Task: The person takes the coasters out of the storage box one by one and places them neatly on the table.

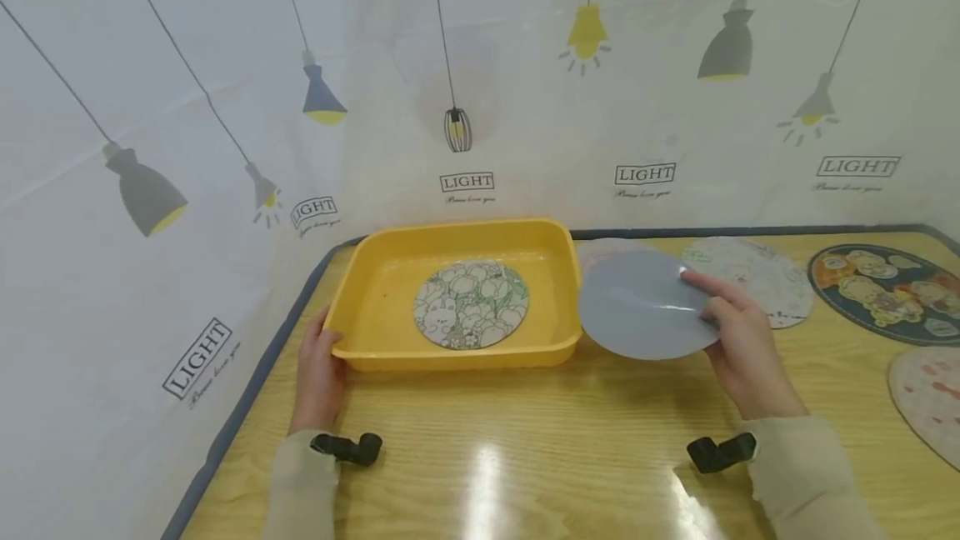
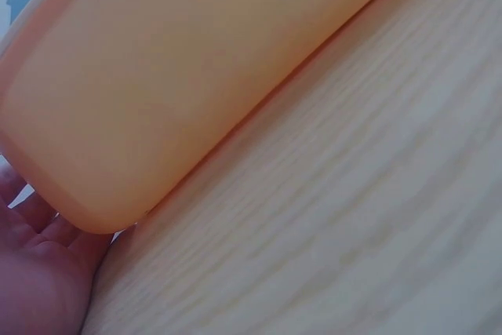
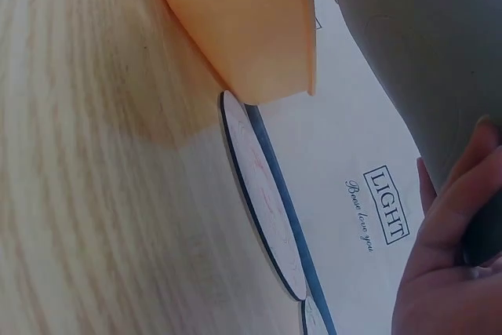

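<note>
A yellow plastic tray (image 1: 457, 359) sits on the table at the back left, with a round mat printed with a bunny and flowers (image 1: 471, 305) lying flat in it. My left hand (image 1: 321, 373) holds the tray's front left corner, thumb at the rim; the left wrist view shows fingers around that corner. Just right of the tray, my right hand (image 1: 750, 357) pinches the edge of a round mat, grey side (image 1: 637, 307) showing. In the right wrist view this grey mat (image 3: 423, 45) is raised above the table, its other face hidden.
Behind the held mat lies a pale round mat (image 1: 611, 247), partly covered. Further right are a white printed mat (image 1: 757, 282), a dark mat with cartoon bears (image 1: 885, 294) and a pinkish mat (image 1: 930, 398). A lamp-printed curtain (image 1: 525, 107) hangs behind the table.
</note>
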Motion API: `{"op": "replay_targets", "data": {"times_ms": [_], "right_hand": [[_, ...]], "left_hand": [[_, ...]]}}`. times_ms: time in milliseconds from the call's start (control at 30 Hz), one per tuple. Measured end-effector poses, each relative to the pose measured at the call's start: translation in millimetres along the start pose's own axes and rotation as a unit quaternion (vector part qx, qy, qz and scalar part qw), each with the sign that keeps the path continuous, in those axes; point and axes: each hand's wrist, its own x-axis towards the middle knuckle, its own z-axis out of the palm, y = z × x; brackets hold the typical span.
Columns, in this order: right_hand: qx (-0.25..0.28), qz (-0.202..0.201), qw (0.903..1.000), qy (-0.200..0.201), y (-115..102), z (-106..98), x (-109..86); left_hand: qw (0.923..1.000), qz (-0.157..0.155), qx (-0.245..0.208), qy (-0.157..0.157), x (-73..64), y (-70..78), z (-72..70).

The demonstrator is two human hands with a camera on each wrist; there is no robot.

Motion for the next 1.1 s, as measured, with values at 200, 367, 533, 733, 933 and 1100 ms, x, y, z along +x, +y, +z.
{"op": "replay_targets", "data": {"times_ms": [200,367,533,733,933,1100], "right_hand": [[-0.015,-0.004,0.9998,-0.009,1,-3,-6.1],[-0.022,-0.001,0.9996,-0.018,-1,-7,-12.7],[-0.01,-0.001,0.9998,-0.018,-2,-17,-18.0],[0.025,-0.012,0.9988,-0.039,-2,-32,-26.5],[0.069,-0.03,0.9947,-0.071,-4,-53,-35.4],[0.092,-0.044,0.9916,-0.081,-5,-70,-41.9]], "left_hand": [[0.9999,0.008,-0.009,-0.003,1.1,-0.6,-1.3],[1.0,0.004,-0.006,0.005,0.5,-1.2,-2.4],[1.0,0.003,-0.003,0.0,0.6,-1.7,-1.1],[1.0,0.004,-0.008,0.001,0.1,-1.3,0.6],[1.0,0.003,-0.001,0.003,-1.3,0.0,1.3],[1.0,0.007,0.002,0.001,-0.5,1.3,2.6]]}}
